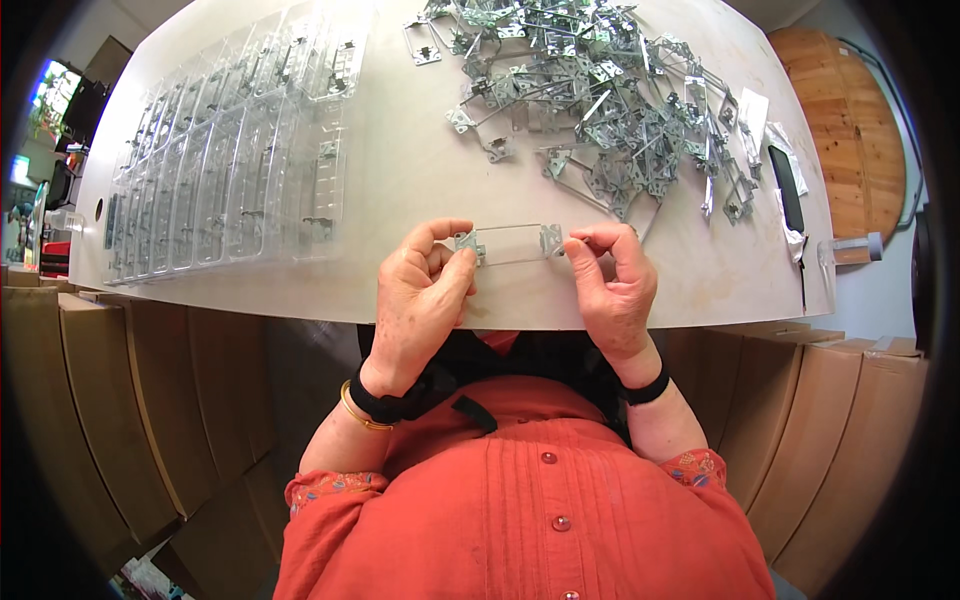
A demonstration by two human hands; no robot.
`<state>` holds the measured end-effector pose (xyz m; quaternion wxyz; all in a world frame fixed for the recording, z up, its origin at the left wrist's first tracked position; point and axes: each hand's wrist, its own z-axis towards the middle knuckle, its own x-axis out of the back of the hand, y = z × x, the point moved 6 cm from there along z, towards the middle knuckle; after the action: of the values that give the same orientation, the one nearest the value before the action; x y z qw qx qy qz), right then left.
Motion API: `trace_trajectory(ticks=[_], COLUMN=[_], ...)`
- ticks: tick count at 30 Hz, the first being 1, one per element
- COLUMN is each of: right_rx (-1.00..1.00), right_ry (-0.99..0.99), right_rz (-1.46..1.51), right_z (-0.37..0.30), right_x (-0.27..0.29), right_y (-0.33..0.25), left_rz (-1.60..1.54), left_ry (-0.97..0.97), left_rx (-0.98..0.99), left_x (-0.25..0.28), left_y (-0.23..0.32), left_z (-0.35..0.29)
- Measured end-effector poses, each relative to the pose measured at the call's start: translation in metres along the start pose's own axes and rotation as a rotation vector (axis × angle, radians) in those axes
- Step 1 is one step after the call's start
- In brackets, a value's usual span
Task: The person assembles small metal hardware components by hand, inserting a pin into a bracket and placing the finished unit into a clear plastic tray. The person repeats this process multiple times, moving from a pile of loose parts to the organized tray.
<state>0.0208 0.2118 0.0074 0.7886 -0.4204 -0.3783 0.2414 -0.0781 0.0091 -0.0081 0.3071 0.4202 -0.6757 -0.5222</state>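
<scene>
Close to the table's front edge, I hold a small metal frame (551, 240) level between my hands. Two patterned metal end plates are joined by two thin parallel rods. My left hand (425, 290) pinches the left plate between thumb and forefinger, the other fingers curled. At the opposite end, the thumb and forefinger of my right hand (615, 290) are closed at the edge of the right plate; the exact contact is partly hidden. Beyond my hands lies a tangled heap of similar metal frames (610, 90), with one frame (424, 45) lying apart at its left.
Clear plastic compartment trays (240, 170) holding metal parts cover the table's left side. At the right edge are a black flat object (787, 190), white wrapping pieces (753, 122) and a clear tube with a grey cap (855, 247). Cardboard boxes (130, 400) stand below on both sides.
</scene>
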Motion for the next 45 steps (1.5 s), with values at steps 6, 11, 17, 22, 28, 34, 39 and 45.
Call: trace_trajectory(ticks=[6, 11, 17, 22, 28, 34, 39, 45], right_rx=[0.185, 0.025, -0.052, 0.04, 0.068, 0.086, 0.099, 0.02], right_ry=[0.008, -0.075, -0.165, -0.226, -0.334, -0.339, -0.231, -0.042], right_rz=[-0.005, 0.223, 0.262, 0.223, 0.284, 0.27, 0.253, 0.262], right_z=[0.001, 0.004, 0.0, 0.001, -0.001, -0.001, -0.001, 0.0], right_x=[0.001, -0.007, -0.011, -0.012, -0.013, -0.013, -0.011, -0.002], right_y=[-0.011, 0.007, 0.005, 0.001, -0.005, -0.009, -0.002, 0.012], left_rz=[0.026, 0.146, 0.26, 0.314, 0.368, 0.418, 0.556, 0.936], left_ry=[0.005, -0.086, -0.106, -0.001, 0.032, 0.015, 0.043, 0.224], left_rx=[-0.017, -0.085, -0.12, -0.25, -0.239, -0.321, -0.344, -0.777], left_x=[0.0, -0.004, -0.005, -0.008, -0.014, -0.029, -0.034, -0.044], left_y=[-0.002, 0.007, 0.016, 0.013, 0.024, 0.015, 0.026, 0.038], left_z=[-0.001, -0.001, 0.008, 0.014, 0.014, 0.005, -0.007, -0.037])
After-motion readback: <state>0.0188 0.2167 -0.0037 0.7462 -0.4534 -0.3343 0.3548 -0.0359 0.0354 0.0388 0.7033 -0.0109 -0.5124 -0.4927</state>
